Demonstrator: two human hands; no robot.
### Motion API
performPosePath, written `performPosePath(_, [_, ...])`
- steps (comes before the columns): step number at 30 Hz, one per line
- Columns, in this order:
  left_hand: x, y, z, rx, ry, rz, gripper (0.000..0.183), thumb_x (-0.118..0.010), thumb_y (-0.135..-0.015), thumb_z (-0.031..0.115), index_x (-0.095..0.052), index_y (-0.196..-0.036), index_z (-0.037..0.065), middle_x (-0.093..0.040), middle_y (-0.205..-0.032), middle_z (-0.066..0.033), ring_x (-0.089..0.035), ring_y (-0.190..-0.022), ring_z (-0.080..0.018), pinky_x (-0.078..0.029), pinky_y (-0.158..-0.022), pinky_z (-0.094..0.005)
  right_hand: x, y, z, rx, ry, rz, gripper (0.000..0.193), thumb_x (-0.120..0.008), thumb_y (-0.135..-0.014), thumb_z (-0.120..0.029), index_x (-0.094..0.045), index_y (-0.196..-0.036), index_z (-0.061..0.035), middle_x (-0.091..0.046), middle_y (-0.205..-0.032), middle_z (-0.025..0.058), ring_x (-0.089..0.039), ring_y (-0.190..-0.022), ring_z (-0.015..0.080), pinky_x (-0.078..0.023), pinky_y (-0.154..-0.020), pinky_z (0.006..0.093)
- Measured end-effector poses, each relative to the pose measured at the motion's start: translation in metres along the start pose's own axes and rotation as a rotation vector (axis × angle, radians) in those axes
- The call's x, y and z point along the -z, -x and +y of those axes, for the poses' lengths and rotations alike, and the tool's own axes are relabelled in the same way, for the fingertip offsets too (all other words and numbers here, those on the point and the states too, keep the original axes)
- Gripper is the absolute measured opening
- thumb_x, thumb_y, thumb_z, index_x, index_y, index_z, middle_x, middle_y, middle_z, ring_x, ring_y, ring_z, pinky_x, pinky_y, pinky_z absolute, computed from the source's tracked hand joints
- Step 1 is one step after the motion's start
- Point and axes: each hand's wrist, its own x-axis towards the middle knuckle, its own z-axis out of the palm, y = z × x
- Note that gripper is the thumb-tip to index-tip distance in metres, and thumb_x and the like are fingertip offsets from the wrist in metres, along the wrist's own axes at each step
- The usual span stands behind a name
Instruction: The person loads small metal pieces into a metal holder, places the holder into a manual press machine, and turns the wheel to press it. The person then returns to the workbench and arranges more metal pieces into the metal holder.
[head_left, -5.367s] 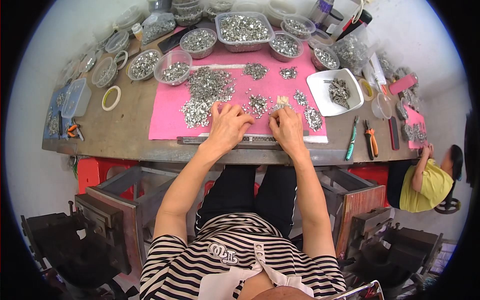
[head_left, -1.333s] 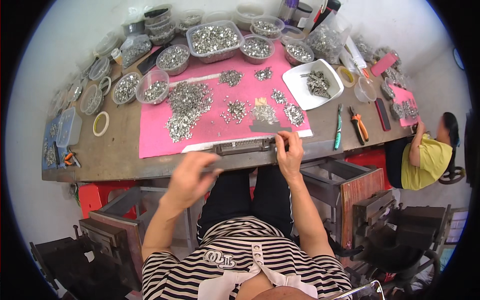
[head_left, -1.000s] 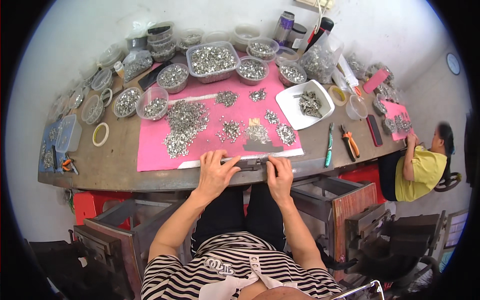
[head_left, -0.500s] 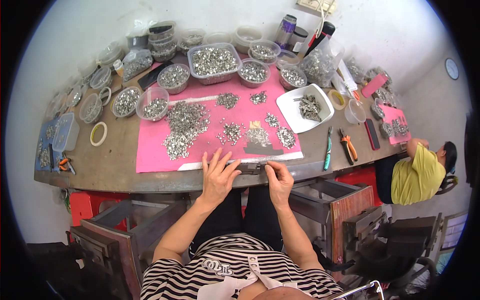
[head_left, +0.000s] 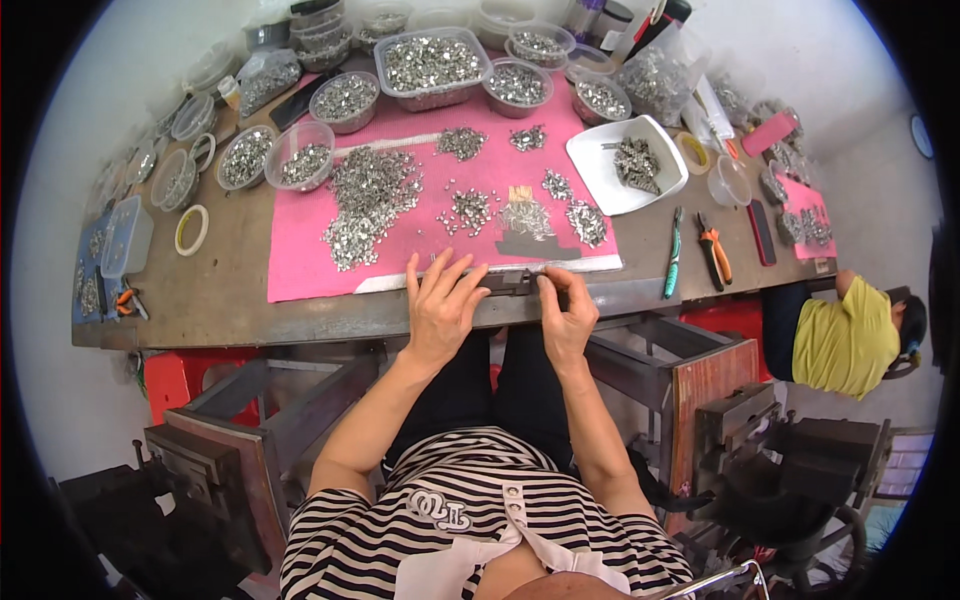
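At the table's front edge lies a dark metal bar-shaped fixture [head_left: 510, 284], along the white-edged border of the pink mat [head_left: 300, 255]. My left hand [head_left: 440, 312] rests over its left part with the fingers stretched and spread. Thumb and index finger of my right hand [head_left: 566, 318] are pinched together at its right end; whatever lies between them is too small to make out. Just beyond the fixture are a dark grey flat piece [head_left: 535, 248], thin clear-looking slivers [head_left: 527, 218] and small piles of shiny metal pieces [head_left: 470, 211]. A larger heap [head_left: 370, 205] spreads to the left.
Plastic tubs of metal parts [head_left: 432, 62] line the back. A white tray [head_left: 590, 178] stands right of the piles, with teal-handled tweezers or pliers [head_left: 673, 255] and orange-handled pliers [head_left: 715, 255] nearby. A tape roll [head_left: 191, 230] lies left. A person in yellow [head_left: 850, 340] sits far right.
The whole view has tilted, so the table sits higher in the picture. Both hands stay at the fixture in nearly the same pose.
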Motion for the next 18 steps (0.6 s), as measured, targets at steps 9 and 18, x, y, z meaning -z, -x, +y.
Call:
performPosePath(9, [0.004, -0.006, 0.009, -0.007, -0.028, -0.066, 0.031, -0.076, -0.087, 0.021, -0.073, -0.118, 0.013, -0.069, -0.122, -0.0023, -0.055, -0.129, -0.0303, -0.017, -0.116, -0.0689, 0.001, -0.006, 0.012, 0.009, 0.036, -0.081, 0.016, -0.07, -0.088, 0.004, -0.068, -0.103, 0.0002, -0.067, -0.097, 0.0126, -0.067, -0.085, 0.0262, -0.054, -0.077, 0.0355])
performPosePath(18, [0.013, 0.012, -0.008, -0.145, 0.394, 0.208, 0.025, -0.051, -0.107, 0.023, -0.046, -0.126, 0.007, -0.065, -0.132, -0.0208, -0.059, -0.13, -0.0383, -0.017, -0.121, -0.0606, 0.004, -0.008, 0.009, 0.099, 0.134, -0.088, 0.018, -0.071, -0.087, 0.001, -0.068, -0.105, -0.0004, -0.066, -0.101, 0.0118, -0.065, -0.093, 0.0269, -0.052, -0.083, 0.0365])
